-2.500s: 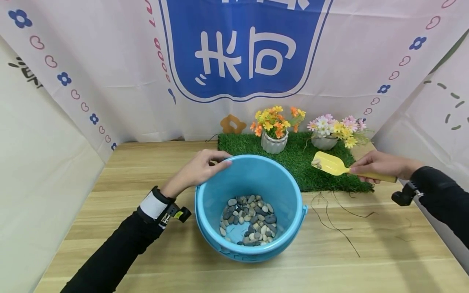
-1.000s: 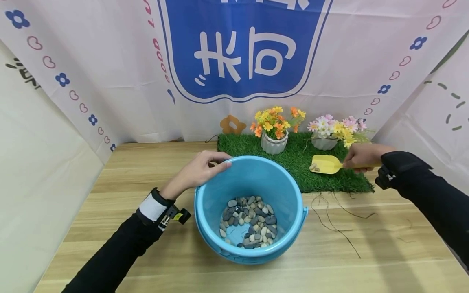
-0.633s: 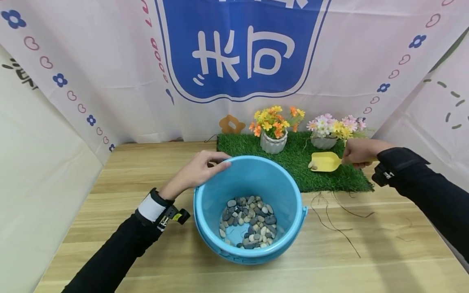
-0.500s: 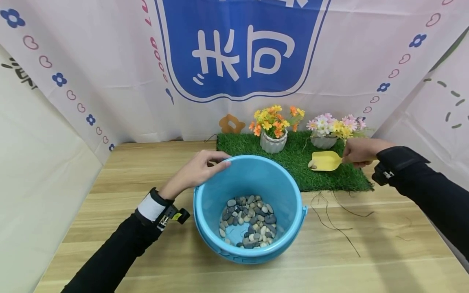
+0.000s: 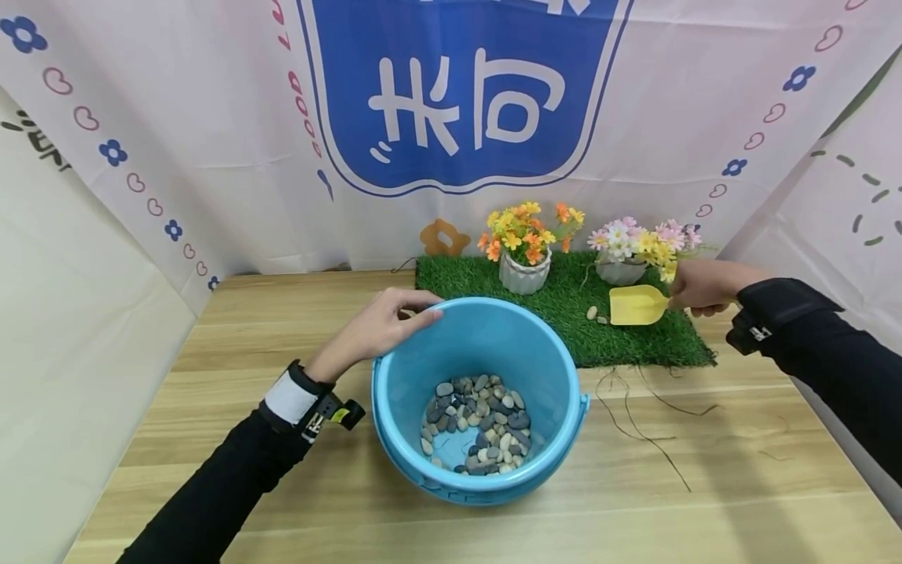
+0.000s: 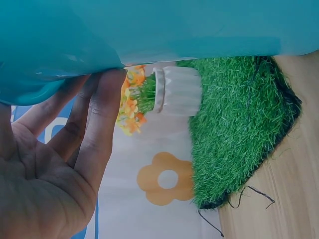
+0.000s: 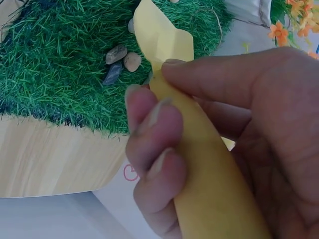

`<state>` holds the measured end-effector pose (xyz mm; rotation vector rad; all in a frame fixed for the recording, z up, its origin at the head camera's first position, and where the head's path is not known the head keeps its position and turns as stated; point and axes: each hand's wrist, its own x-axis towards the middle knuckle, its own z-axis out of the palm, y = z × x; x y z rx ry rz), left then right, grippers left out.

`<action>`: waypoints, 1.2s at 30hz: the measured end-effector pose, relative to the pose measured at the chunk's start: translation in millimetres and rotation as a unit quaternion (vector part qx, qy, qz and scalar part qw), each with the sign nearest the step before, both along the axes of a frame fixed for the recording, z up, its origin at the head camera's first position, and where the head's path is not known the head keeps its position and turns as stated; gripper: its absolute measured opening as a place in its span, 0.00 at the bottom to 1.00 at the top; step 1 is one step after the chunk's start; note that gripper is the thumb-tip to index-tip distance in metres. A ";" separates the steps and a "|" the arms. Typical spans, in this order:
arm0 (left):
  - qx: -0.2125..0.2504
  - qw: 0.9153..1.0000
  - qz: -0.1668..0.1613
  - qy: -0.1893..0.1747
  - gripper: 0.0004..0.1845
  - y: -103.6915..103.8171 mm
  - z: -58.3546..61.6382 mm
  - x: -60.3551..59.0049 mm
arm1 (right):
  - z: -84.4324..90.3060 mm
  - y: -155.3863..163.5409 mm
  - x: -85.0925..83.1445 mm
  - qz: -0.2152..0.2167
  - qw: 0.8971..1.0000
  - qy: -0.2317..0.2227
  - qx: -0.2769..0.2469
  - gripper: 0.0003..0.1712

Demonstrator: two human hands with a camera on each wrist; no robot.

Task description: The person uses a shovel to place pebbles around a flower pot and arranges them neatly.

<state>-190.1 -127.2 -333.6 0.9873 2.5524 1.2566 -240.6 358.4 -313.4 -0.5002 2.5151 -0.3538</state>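
My left hand (image 5: 386, 327) holds the rim of a light blue bucket (image 5: 486, 345), thumb inside and fingers behind. In the left wrist view its fingers (image 6: 102, 109) touch the bucket's wall (image 6: 189, 30). Grey, dark and cream pebbles (image 5: 486, 427) cover much of the bucket's floor. My right hand (image 5: 708, 287) grips the handle of a small yellow shovel (image 5: 636, 305), whose tilted blade is over the artificial grass mat (image 5: 585, 345). Just left of the blade, a cream pebble (image 5: 592, 312) lies on the grass. In the right wrist view, several pebbles (image 7: 132, 61) show beside the shovel (image 7: 162, 45).
Behind the bucket, a white pot of orange and yellow flowers (image 5: 524, 276) stands on the mat. A second pot of pink, white and yellow flowers (image 5: 620, 270) is close to the shovel. Loose dark threads (image 5: 637, 435) lie on the wooden table (image 5: 296, 486).
My right hand has turned over and tipped the shovel. Pebbles from its blade now lie on the grass, and the shovel has shifted slightly right of them. My left hand stays on the bucket.
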 end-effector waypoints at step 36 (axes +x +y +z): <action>-0.005 1.000 0.001 0.004 0.15 1.4 -0.5 1.0 | 25.6 -39.8 14.0 0.096 0.964 -0.052 -0.243 0.14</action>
